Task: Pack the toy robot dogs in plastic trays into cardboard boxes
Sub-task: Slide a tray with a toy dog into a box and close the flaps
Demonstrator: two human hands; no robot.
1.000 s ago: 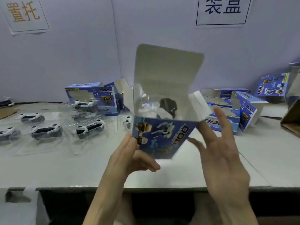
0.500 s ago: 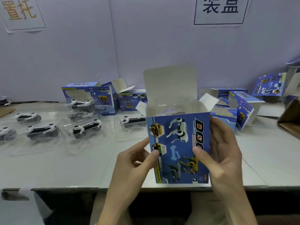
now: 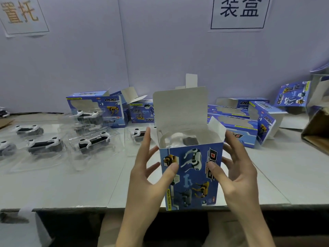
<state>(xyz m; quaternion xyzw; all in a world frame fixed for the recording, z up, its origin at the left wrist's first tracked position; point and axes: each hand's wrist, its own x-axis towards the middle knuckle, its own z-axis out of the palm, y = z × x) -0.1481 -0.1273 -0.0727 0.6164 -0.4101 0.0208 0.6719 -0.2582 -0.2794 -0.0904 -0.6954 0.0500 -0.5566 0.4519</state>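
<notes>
A blue cardboard box [image 3: 193,177] stands upright at the table's front edge, its top lid flap raised. Inside its open mouth sits a toy robot dog in a clear tray [image 3: 179,139], white and dark parts showing. My left hand [image 3: 151,175] is at the box's left side, thumb pressing the front face, the other fingers spread and raised. My right hand [image 3: 236,172] holds the right side, thumb on the front, fingers behind the right edge near the side flap.
Several robot dogs in clear trays [image 3: 92,141] lie on the white table [image 3: 89,184] to the left. Empty blue boxes [image 3: 96,107] stand behind them; more boxes [image 3: 236,125] lie to the right. A brown carton [image 3: 316,131] sits at the far right.
The box has gone from tilted and raised to upright and lower, near the table edge. Both hands moved up its sides toward the open top; left fingers have spread.
</notes>
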